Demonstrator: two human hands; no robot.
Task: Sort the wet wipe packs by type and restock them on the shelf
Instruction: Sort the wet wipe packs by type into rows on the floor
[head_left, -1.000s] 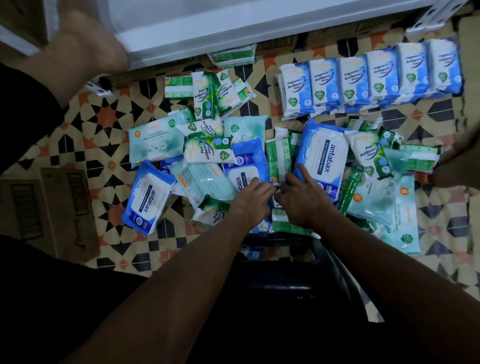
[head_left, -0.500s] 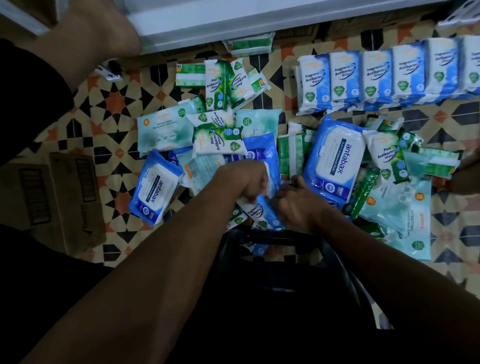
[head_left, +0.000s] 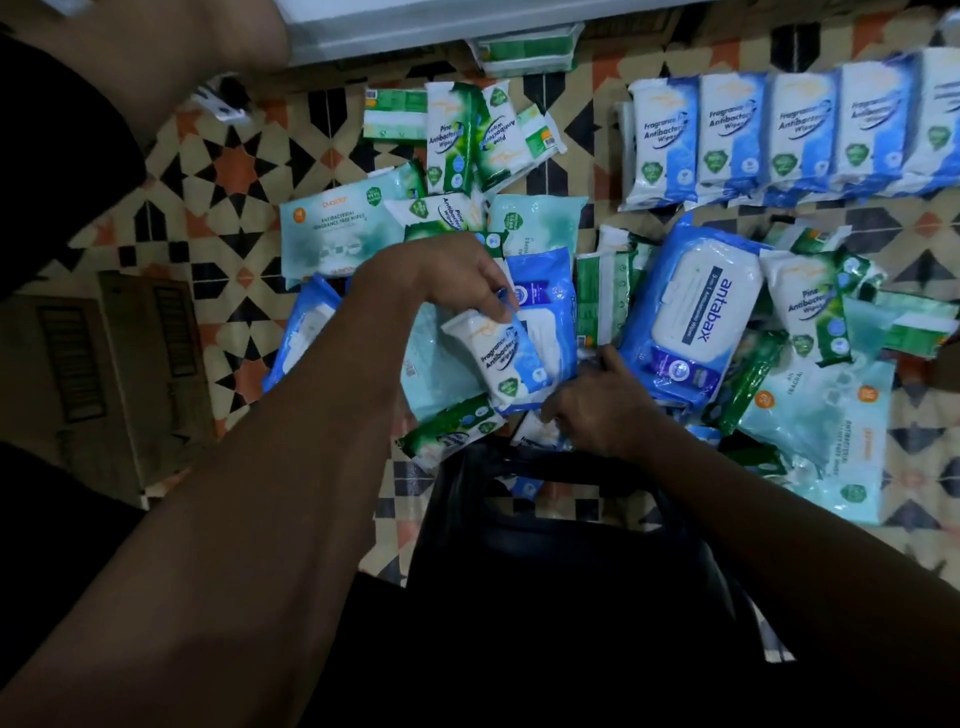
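Black bag nearest. Right hand curled down into the pile, can't tell what's gripped. Left hand pinching a blue "Fragrance Antibacterial Wipes" pack. Beyond, "antabax" pack, then a "Fragrance" row toward the floor's far right.

Loose heap of blue, green and teal plastic wipe packs fills mid-floor, packs overlapping, no gaps between them. Neat row of blue-white Fragrance Antibacterial packs blocks upper right. Bare strip of patterned orange-black floor tile between heap and row gives a passage. More bare tile at left, bounded by flat brown cardboard box. White shelf edge closes the top. Black plastic bag blocks near side.
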